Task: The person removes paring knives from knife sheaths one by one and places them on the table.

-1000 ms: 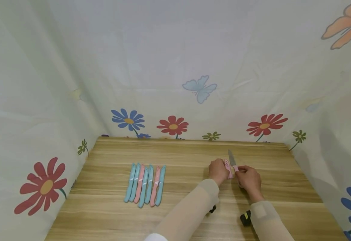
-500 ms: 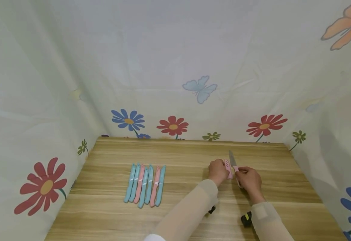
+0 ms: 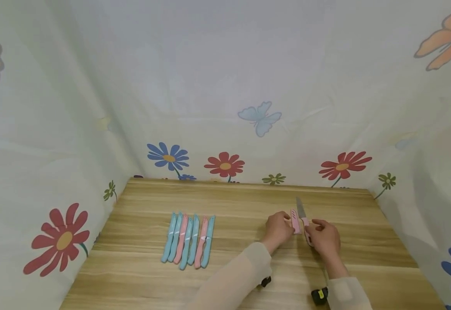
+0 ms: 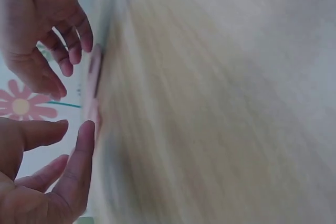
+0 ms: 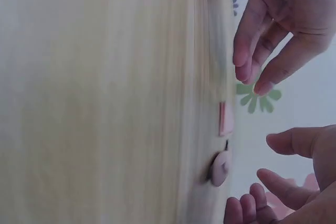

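Note:
Toward the right of the table in the head view lie a small knife (image 3: 301, 208) with a bare blade and pink handle, and its slotted pink sheath (image 3: 295, 222) on the left of it. My left hand (image 3: 277, 230) is beside the sheath, fingertips close to it. My right hand (image 3: 327, 240) hovers by the knife handle (image 5: 221, 168), thumb and fingers spread apart. Both wrist views show gaps between the fingers of each hand, with nothing held between them.
On the left of the wood-grain table (image 3: 241, 202), a row of several sheathed knives (image 3: 187, 243) in blue and pink lies side by side. A white flowered curtain (image 3: 194, 86) encloses the back and sides. Small black pieces (image 3: 320, 296) show by both sleeves.
Both hands have let go of the knife and its sheath, and their fingers have loosened and drawn back slightly. The sheath and knife stay side by side. The head view has shifted a little.

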### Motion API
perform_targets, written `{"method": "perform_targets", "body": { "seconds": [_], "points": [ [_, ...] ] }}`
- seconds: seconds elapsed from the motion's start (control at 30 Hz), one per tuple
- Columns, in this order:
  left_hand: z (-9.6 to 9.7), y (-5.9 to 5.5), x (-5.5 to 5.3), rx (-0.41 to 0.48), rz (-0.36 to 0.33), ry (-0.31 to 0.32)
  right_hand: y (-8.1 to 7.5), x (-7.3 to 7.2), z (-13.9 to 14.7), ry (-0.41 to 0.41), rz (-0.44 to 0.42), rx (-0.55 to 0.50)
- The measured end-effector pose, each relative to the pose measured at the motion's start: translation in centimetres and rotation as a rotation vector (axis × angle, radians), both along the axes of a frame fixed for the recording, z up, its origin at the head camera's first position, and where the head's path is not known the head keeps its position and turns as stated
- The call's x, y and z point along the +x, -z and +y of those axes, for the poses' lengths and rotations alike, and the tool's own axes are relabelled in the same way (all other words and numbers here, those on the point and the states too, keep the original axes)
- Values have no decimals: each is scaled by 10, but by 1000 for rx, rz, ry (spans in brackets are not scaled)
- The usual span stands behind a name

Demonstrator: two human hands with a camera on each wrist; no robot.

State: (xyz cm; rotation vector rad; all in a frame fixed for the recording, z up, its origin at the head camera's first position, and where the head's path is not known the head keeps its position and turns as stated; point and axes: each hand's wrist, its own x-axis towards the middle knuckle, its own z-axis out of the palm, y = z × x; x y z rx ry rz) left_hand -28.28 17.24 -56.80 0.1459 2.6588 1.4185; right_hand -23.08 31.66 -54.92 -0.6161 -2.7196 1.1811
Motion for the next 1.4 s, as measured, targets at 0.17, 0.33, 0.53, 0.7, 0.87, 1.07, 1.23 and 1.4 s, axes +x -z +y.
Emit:
{"method": "perform_targets", "body": {
  "seconds": [0.17,0.33,0.53,0.7,0.87,1.07,1.23,1.4],
  "points": [
    [-18,-7,9,36,18,31,-5,10,-13,3,68,-38],
    [-34,-9,15,36,15,42,-9,18,-31,-36,95,-90],
    [-50,-11,22,57,34,57,-12,26,-51,-63,112,-146],
    [-66,-15,32,79,28,54,-15,33,-64,-77,90,-216],
    [-81,-14,43,111,40,49,-16,38,-75,-70,93,-255],
    [-98,-10,59,130,64,27,-15,41,-87,-91,106,-300],
    [-115,-9,73,154,62,11,-15,45,-98,-98,88,-351],
    [-129,-11,82,147,47,-24,-14,46,-111,-131,85,-407]
  ]
}}
